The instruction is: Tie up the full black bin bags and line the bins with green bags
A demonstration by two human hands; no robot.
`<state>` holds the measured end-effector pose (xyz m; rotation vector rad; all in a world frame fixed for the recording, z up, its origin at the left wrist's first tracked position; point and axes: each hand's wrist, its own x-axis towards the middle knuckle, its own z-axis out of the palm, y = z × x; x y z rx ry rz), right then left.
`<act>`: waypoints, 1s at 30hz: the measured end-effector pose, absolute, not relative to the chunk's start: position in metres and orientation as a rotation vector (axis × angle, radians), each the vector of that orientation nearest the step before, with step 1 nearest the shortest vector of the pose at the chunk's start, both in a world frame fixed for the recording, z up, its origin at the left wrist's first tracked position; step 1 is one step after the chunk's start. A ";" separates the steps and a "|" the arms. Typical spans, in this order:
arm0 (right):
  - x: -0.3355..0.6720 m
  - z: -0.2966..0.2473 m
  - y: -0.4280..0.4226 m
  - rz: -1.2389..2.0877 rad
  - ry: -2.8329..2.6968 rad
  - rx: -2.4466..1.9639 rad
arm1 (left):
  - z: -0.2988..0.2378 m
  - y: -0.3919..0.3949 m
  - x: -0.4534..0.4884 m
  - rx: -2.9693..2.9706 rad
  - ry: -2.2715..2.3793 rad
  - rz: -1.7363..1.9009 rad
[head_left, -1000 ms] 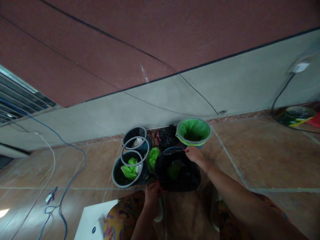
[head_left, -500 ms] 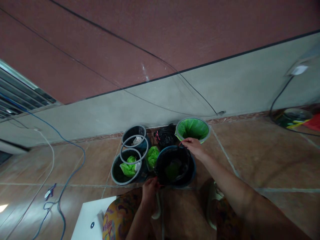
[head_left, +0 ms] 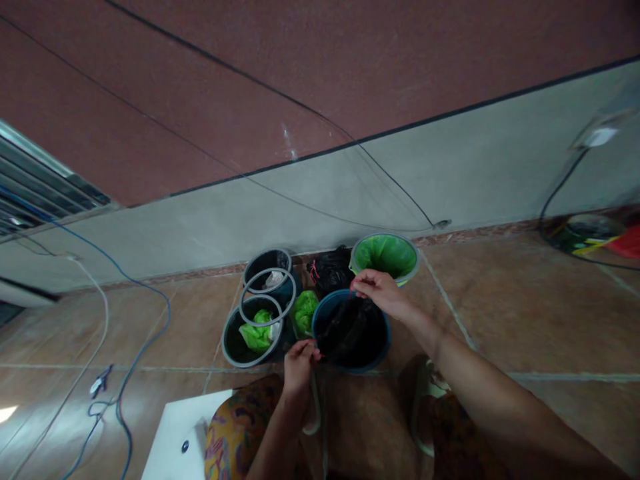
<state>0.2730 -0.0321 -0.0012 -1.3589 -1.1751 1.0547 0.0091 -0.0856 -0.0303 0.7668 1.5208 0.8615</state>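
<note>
A black garbage bag (head_left: 345, 328) hangs in the mouth of a blue trash bin (head_left: 384, 343), its top drawn together between my two hands. My right hand (head_left: 379, 291) pinches the red drawstring at the bag's far side, above the bin's rim. At the near left, my left hand (head_left: 300, 363) is closed on the red drawstring on the other side. What lies inside the bag is hidden. Behind my right hand stands a bin lined with a green bag (head_left: 387, 257). A tied black bag (head_left: 331, 269) with a pink string rests against the wall.
To the left are a dark bin (head_left: 230, 343) holding a crumpled green bag (head_left: 259, 333), another bin (head_left: 250, 263), and a loose grey ring (head_left: 243, 300) across them. A green bundle (head_left: 304, 312) sits between. A white stool-like block (head_left: 173, 433) and a blue cable (head_left: 163, 327) lie left.
Both hands have risen slightly, and my right hand has moved a little left. The bag's wide-open mouth has narrowed and pulled away from the blue bin's rim.
</note>
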 end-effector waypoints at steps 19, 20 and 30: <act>0.263 0.002 -0.036 1.075 -1.208 -1.415 | 0.011 -0.041 0.028 1.038 1.300 0.917; 0.263 0.001 -0.035 1.031 -1.211 -1.448 | 0.012 -0.039 0.027 0.999 1.265 0.932; 0.255 0.005 -0.039 1.158 -1.120 -1.289 | 0.021 -0.009 0.027 1.013 1.000 0.830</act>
